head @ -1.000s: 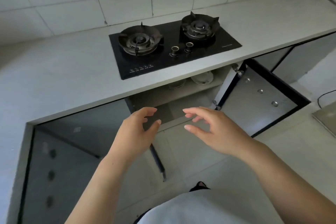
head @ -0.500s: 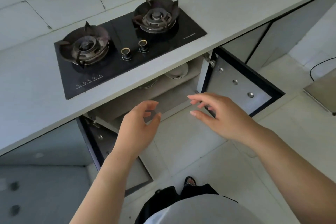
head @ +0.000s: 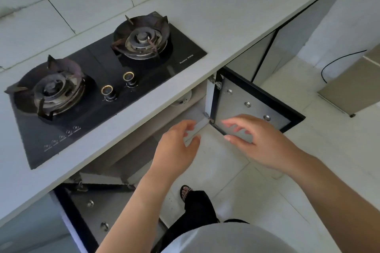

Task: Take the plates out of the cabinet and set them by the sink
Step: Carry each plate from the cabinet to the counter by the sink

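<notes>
The cabinet (head: 197, 107) under the stove stands with both doors swung out. On its shelf, just under the counter edge, I see part of a white plate (head: 183, 99); the counter hides the rest. My left hand (head: 176, 150) and my right hand (head: 259, 139) hover side by side in front of the cabinet opening, below the plate. Both have loosely spread fingers and hold nothing. The sink is out of view.
A black two-burner gas stove (head: 98, 80) sits in the pale counter (head: 226, 18). The right door (head: 253, 104) and left door (head: 90, 211) jut out over the tiled floor. A beige appliance (head: 353, 86) with a black cable stands at the right. My sandalled foot (head: 185, 192) is below.
The view has swung down and to the right, closer to the cabinet. Both hands stayed empty and moved forward toward the opening. Fewer dishes show on the shelf now.
</notes>
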Action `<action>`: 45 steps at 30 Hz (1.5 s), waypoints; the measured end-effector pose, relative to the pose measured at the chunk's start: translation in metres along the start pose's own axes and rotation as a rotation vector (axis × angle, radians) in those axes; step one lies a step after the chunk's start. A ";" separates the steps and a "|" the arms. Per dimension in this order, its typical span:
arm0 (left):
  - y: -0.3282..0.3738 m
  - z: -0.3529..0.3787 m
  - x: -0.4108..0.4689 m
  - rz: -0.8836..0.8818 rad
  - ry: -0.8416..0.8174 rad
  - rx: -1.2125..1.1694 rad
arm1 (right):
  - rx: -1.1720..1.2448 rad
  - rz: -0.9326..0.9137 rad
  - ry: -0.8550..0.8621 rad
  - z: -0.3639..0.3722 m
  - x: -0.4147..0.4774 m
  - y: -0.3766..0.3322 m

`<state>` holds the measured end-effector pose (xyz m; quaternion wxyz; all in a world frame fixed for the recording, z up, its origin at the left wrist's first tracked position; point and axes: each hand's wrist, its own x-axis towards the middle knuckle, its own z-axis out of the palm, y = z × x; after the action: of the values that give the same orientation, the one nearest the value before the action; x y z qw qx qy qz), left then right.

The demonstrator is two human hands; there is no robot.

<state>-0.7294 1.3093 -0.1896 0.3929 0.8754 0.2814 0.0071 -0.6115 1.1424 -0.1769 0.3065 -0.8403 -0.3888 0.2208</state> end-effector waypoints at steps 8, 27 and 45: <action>-0.004 -0.016 0.077 0.076 -0.103 0.044 | -0.029 0.035 0.026 -0.009 0.058 0.003; -0.024 0.010 0.092 -0.415 0.302 -0.069 | -0.166 -0.401 -0.489 -0.013 0.207 0.025; -0.235 0.124 0.142 -0.467 0.507 -0.038 | -0.196 -0.582 -0.552 0.224 0.282 0.135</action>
<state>-0.6954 1.4207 -0.4672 0.3176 0.7503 0.5627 0.1395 -0.5086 1.3726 -0.4671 0.1589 -0.6296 -0.6971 0.3041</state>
